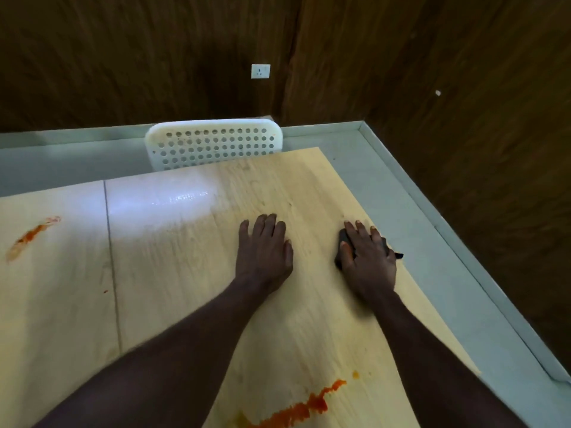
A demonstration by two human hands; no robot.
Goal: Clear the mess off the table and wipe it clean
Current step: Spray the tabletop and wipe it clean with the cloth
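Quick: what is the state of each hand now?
Left hand: open, flat on the table.
Right hand: open, pressing a dark cloth.

No legible text anywhere.

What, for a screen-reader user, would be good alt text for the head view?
A person's right hand presses a dark cloth flat on a pale wooden table near its right edge, the left hand flat on the wood beside it. Red smears lie at the near edge and far left; a white perforated chair stands behind.
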